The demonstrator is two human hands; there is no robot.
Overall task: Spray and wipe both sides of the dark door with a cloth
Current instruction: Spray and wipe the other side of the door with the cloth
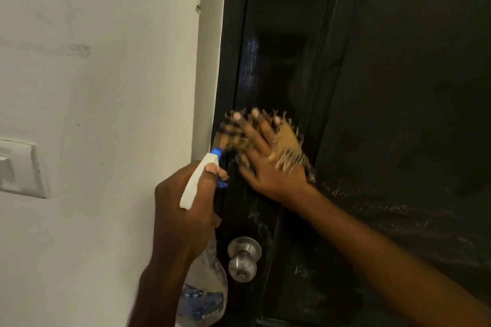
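The dark door (385,87) fills the right half of the view, shiny and wet with spray droplets across its lower part. My right hand (263,159) presses a tan checked cloth (288,145) with frayed edges flat against the door near its left edge, fingers spread; the hand is blurred. My left hand (183,204) grips a clear spray bottle (204,281) round its white and blue trigger head (202,175), just left of the door's edge and below the cloth.
A round silver door knob (243,260) sticks out of the door below my hands. A white wall (106,74) lies to the left, with a white light switch (18,167) at its left edge. A pale door frame (210,61) borders the door.
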